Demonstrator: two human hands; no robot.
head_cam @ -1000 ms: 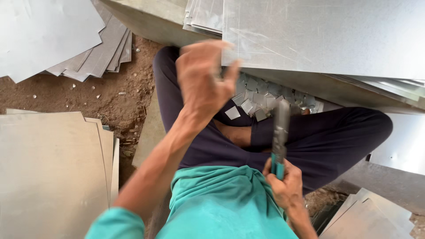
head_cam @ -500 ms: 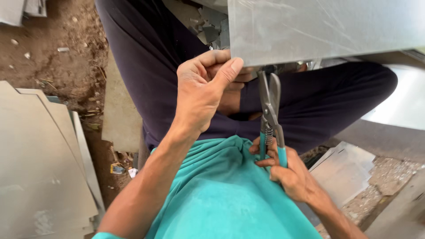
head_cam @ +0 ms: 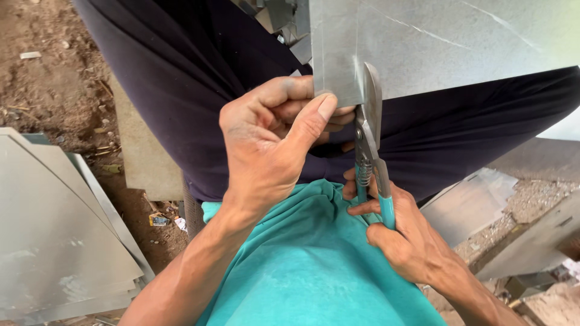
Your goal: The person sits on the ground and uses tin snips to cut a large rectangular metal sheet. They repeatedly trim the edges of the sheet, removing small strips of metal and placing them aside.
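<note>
A large grey metal sheet [head_cam: 447, 42] lies across my lap at the top right. My left hand [head_cam: 272, 139] pinches its near left corner between thumb and fingers. My right hand [head_cam: 399, 232] grips the teal handles of metal snips [head_cam: 370, 145]. The snips' blades bite into the sheet's near edge, just right of my left thumb. I sit with dark trousers [head_cam: 181, 90] and a teal shirt [head_cam: 314, 265] below the hands.
A stack of grey metal sheets [head_cam: 54, 235] lies on the dirt ground [head_cam: 42, 66] at the left. More sheet pieces [head_cam: 471, 202] and a pale slab [head_cam: 531, 247] lie at the right. Small offcuts [head_cam: 278, 12] show at the top behind the sheet.
The view has closed in on the hands. The snips have risen and their blades have entered the sheet's edge, while my left hand has clamped down on the sheet's corner.
</note>
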